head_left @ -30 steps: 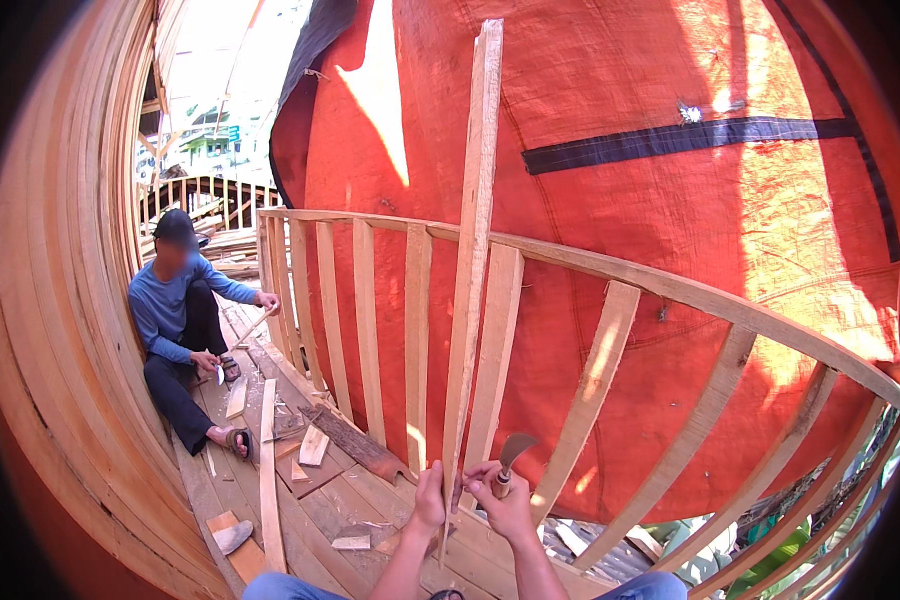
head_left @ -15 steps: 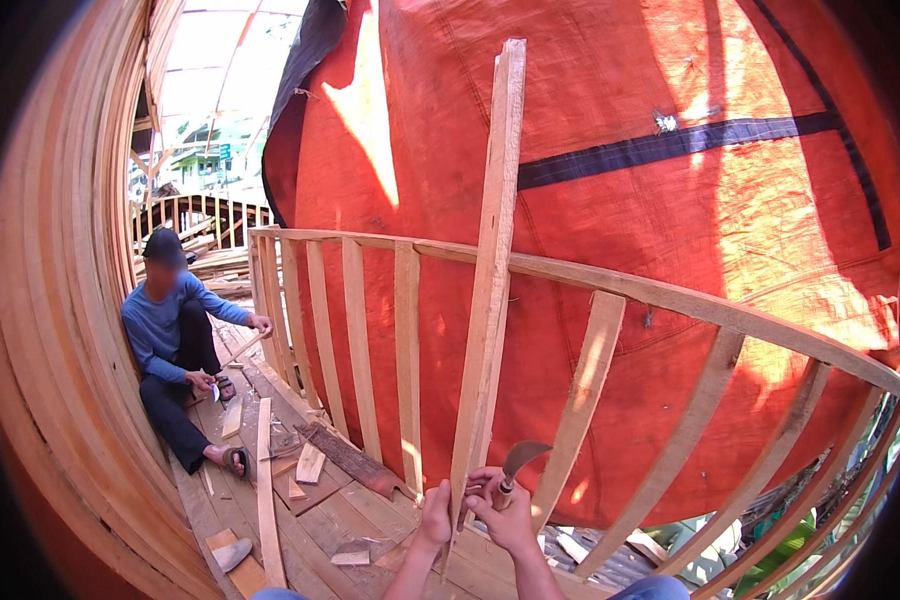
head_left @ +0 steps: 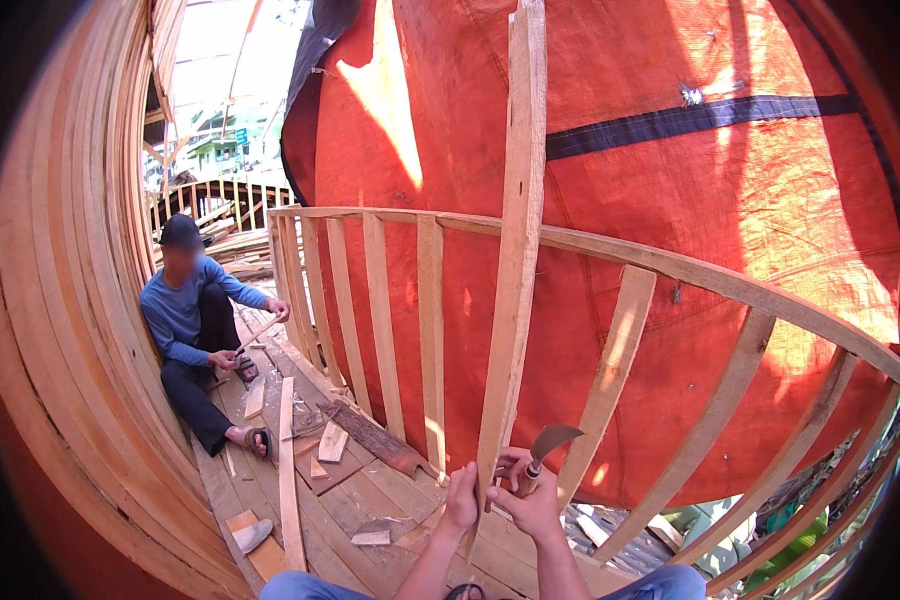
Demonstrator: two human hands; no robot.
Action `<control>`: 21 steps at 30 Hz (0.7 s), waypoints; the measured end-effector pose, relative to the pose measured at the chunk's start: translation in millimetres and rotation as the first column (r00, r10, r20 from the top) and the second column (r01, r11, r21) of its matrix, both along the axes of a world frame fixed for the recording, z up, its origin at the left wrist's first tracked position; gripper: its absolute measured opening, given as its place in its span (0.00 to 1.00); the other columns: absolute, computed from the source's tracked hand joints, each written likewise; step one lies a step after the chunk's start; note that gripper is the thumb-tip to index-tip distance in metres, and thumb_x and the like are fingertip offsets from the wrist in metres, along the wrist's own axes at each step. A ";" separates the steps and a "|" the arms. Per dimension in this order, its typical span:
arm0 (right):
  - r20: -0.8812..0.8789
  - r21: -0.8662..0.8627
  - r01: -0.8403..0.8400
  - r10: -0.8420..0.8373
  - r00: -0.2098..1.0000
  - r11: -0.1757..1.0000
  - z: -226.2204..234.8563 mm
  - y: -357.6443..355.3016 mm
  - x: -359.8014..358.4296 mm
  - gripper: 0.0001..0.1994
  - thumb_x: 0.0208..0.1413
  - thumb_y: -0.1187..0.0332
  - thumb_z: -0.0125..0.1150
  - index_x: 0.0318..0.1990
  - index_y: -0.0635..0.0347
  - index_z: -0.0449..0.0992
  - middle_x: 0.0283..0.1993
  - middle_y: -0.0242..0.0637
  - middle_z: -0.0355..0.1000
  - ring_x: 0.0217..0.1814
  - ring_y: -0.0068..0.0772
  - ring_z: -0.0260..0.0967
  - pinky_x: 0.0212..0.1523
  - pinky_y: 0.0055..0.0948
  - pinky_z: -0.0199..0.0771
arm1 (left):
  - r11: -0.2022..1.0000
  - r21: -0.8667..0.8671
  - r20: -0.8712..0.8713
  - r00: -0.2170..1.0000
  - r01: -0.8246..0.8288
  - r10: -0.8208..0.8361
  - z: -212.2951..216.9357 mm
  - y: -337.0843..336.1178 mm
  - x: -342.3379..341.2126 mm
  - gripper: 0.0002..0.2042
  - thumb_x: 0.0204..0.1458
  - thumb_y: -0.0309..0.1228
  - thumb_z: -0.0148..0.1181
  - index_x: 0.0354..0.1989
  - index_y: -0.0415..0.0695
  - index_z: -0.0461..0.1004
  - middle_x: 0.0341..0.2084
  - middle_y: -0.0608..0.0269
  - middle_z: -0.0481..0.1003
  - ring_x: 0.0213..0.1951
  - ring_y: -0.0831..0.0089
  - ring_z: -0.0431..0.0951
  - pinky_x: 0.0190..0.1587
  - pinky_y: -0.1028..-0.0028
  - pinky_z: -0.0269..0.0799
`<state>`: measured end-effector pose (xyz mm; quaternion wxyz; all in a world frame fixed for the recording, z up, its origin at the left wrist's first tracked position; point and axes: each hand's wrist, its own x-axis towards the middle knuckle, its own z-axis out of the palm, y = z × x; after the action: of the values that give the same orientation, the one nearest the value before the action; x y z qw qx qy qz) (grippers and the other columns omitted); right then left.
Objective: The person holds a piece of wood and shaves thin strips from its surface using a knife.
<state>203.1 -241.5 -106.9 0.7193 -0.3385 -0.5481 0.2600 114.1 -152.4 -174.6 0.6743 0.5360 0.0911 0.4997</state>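
Observation:
A long, narrow wooden plank (head_left: 518, 250) stands nearly upright in front of me, its lower end between my hands. My left hand (head_left: 461, 500) is closed against the plank's left edge, its far fingers partly hidden. On the plank's other side, my right hand (head_left: 533, 505) grips a small sickle (head_left: 554, 439) by its wooden handle. The curved blade sticks up above the fist with its tip to the right, clear of the plank. The fingers of my right hand also lie close to the plank's right edge.
A slatted wooden railing (head_left: 610, 245) runs across before me, with an orange tarp (head_left: 630, 350) behind. At left, a seated person (head_left: 185, 315) in blue holds a thin wooden strip. Offcuts, a loose board (head_left: 288, 470) and bark (head_left: 375, 435) lie on the plank floor. Boards (head_left: 80, 300) line the left side.
The whole view has shifted, so the railing, plank and hands sit further right and slightly higher. My hands keep their hold. The seated person's hand with the strip has moved slightly.

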 end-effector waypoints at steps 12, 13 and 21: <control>-0.156 0.034 0.262 -0.254 0.955 0.964 19.7 -15.2 -12.9 0.18 0.46 0.83 0.67 0.26 0.58 0.59 0.40 0.43 0.73 0.39 0.23 0.70 0.39 0.25 0.70 | 0.987 0.089 0.066 0.989 -0.137 0.132 14.3 -24.1 2.5 0.22 0.66 0.41 0.40 0.41 0.32 0.74 0.32 0.65 0.77 0.36 0.83 0.71 0.37 0.80 0.67; -0.140 0.019 0.287 -0.281 0.949 0.958 16.8 -15.6 -10.6 0.17 0.48 0.83 0.65 0.26 0.58 0.59 0.39 0.42 0.74 0.40 0.22 0.70 0.39 0.24 0.70 | 0.987 0.093 0.066 0.990 -0.131 0.125 14.8 -23.9 3.5 0.22 0.66 0.41 0.41 0.41 0.32 0.74 0.33 0.65 0.76 0.37 0.82 0.71 0.38 0.79 0.67; -0.202 0.008 0.339 -0.331 0.922 0.941 13.8 -20.2 6.2 0.17 0.50 0.84 0.64 0.24 0.56 0.59 0.27 0.29 0.67 0.30 0.16 0.63 0.31 0.20 0.62 | 0.976 0.187 0.024 0.993 -0.115 0.113 25.5 -19.1 3.1 0.14 0.59 0.33 0.54 0.44 0.34 0.70 0.37 0.62 0.76 0.40 0.79 0.74 0.45 0.76 0.69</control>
<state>209.3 -261.7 -93.1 0.8110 -0.3842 -0.4137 0.1537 117.2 -171.4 -149.1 0.5915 0.5879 0.0697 0.5474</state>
